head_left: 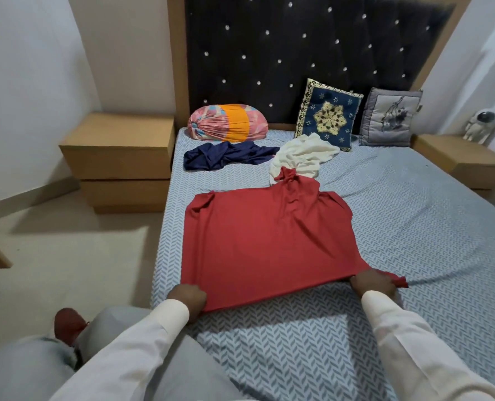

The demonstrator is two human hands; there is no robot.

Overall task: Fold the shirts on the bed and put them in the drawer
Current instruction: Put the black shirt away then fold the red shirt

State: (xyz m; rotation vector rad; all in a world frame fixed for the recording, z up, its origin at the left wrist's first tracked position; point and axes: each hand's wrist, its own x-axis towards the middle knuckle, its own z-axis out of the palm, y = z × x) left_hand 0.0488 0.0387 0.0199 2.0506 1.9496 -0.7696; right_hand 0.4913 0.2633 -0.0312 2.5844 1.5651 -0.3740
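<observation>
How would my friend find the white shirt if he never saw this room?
Start at the dark studded headboard, then drop to the blue patterned cushion leaning on it. The white shirt lies crumpled on the bed just before that cushion. It is the only pale shirt: the navy shirt lies left of it, the red shirt spread flat nearer.

Dim, soft indoor light casts arm shadows onto the bed (414,227); wide-angle bending warps blurry edges.
</observation>
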